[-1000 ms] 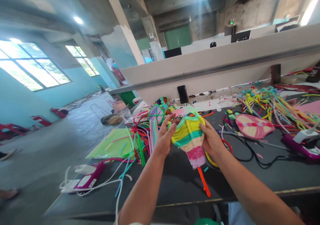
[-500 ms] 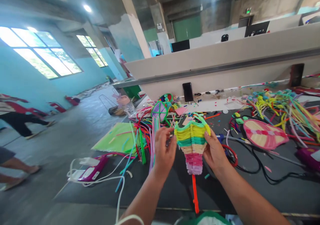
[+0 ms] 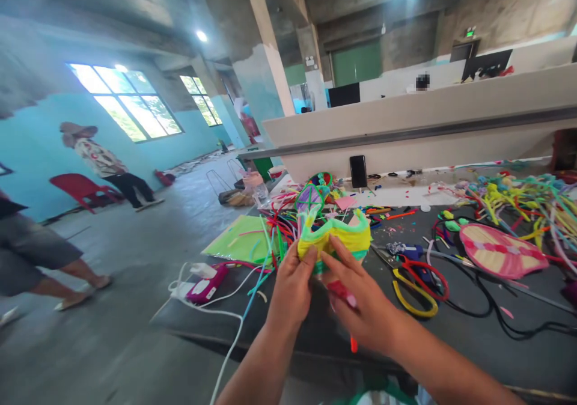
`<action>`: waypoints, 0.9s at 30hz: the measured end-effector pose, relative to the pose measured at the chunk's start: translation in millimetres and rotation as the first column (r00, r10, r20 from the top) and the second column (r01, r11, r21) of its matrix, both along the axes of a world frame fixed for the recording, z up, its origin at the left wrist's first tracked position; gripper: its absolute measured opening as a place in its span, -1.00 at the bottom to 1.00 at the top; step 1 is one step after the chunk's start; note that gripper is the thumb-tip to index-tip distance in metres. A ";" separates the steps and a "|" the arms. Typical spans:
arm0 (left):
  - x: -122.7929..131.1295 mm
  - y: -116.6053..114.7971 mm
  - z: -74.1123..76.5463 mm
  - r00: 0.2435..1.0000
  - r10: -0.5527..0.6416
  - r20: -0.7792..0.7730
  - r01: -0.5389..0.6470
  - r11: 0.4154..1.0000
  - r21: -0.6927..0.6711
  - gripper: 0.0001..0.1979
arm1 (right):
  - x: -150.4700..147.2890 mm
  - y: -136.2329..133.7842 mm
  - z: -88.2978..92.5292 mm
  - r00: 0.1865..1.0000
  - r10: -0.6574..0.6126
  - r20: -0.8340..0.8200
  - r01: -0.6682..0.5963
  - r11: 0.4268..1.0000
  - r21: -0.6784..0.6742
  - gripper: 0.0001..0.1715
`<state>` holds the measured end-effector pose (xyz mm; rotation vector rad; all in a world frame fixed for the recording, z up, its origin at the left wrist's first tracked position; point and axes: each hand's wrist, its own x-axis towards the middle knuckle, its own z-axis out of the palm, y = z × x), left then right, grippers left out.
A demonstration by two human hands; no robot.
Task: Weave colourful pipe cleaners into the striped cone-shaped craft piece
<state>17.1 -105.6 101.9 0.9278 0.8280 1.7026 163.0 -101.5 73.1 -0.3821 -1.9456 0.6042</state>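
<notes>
A striped pipe-cleaner craft piece (image 3: 350, 240) is held up over the dark tabletop, with mint, yellow and green bands on top. Pink shows lower down between my fingers, and an orange-red stem (image 3: 354, 345) pokes out below. My left hand (image 3: 291, 285) pinches its upper left edge between thumb and fingers. Across its front lies my right hand (image 3: 365, 297), fingertips pressed on the yellow band and hiding much of the lower part. Scissors (image 3: 424, 314) with red and yellow handle loops lie to the right of my right hand.
A pink-and-cream leaf-shaped piece (image 3: 500, 247) lies right, near black cables. Loose pipe cleaners (image 3: 509, 204) are heaped at the back right. A green sheet (image 3: 237, 240) and magenta power strip (image 3: 208, 283) are left. A phone (image 3: 358, 172) stands behind. Two people are at far left.
My right hand has moved from the piece's right edge across its front. My left hand has closed on its left edge. The piece is tilted, and the scissors have come into view.
</notes>
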 end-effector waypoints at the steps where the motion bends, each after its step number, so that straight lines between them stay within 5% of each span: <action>1: -7.8 4.2 -0.4 0.999 -0.024 0.034 0.024 1.000 -0.012 -0.56 | 7.0 1.4 2.6 1.000 -0.003 -0.016 0.003 1.000 0.002 -0.22; 3: -21.0 13.2 -2.3 0.993 -0.086 0.078 0.089 0.995 -0.036 -0.56 | 21.9 9.3 5.0 0.970 -0.170 -0.174 0.158 0.984 -0.076 -0.37; 5: -28.7 21.6 -4.6 0.984 -0.144 0.107 0.150 0.988 -0.049 -0.56 | 32.8 23.5 5.2 0.825 -0.399 -0.399 0.290 0.906 -0.308 -0.54; 7: -30.0 28.7 -5.9 0.975 -0.187 0.116 0.194 0.980 -0.052 -0.58 | 36.5 40.4 5.1 0.742 -0.424 -0.520 0.136 0.854 -0.503 -0.60; 10: -21.9 36.8 -4.8 0.962 -0.251 0.108 0.259 0.963 -0.068 -0.66 | 32.1 60.9 7.1 0.721 -0.303 -0.623 -0.252 0.723 -0.643 -0.59; 14: -5.0 42.3 -1.9 0.954 -0.284 0.099 0.295 0.949 -0.115 -0.68 | 26.6 69.7 11.0 0.612 -0.259 -0.747 -0.469 0.641 -0.607 -0.61; 21: 15.3 39.9 -8.6 0.974 -0.196 0.117 0.210 0.970 -0.121 -0.70 | 31.4 68.4 1.4 0.559 -0.330 -0.761 -0.510 0.587 -0.629 -0.69; 27: 22.6 38.9 -16.2 0.968 -0.184 0.171 0.211 0.964 -0.160 -0.67 | 33.9 69.7 -13.7 0.541 -0.227 -0.810 -0.608 0.559 -0.564 -0.56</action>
